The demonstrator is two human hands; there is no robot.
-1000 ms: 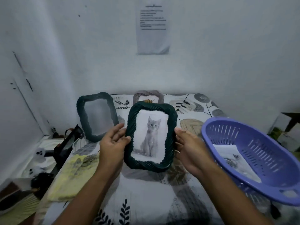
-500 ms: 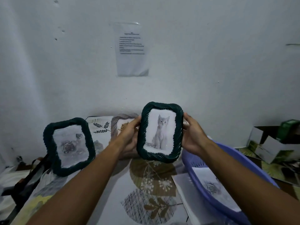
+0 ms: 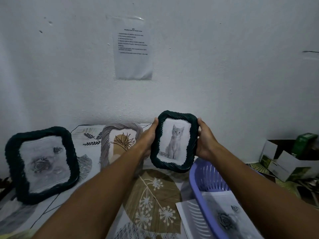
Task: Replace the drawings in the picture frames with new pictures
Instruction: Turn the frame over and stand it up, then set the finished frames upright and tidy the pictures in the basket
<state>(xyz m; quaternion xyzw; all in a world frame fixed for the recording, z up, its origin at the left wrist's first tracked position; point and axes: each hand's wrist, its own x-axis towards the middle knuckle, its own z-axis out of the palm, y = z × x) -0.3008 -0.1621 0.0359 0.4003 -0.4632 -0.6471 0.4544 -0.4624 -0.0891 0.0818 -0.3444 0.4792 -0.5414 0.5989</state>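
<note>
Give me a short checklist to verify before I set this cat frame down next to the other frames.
1. Both hands hold the cat frame: left hand and right hand grip its sides. Ok.
2. Cat picture upright in the frame. Ok.
3. Free spot on the patterned cloth in front of the wall. Ok.
4. Purple basket close under the frame's lower right corner; may be bumped. Not ok.
5. Stand at the frame's back open. Cannot tell.
</note>
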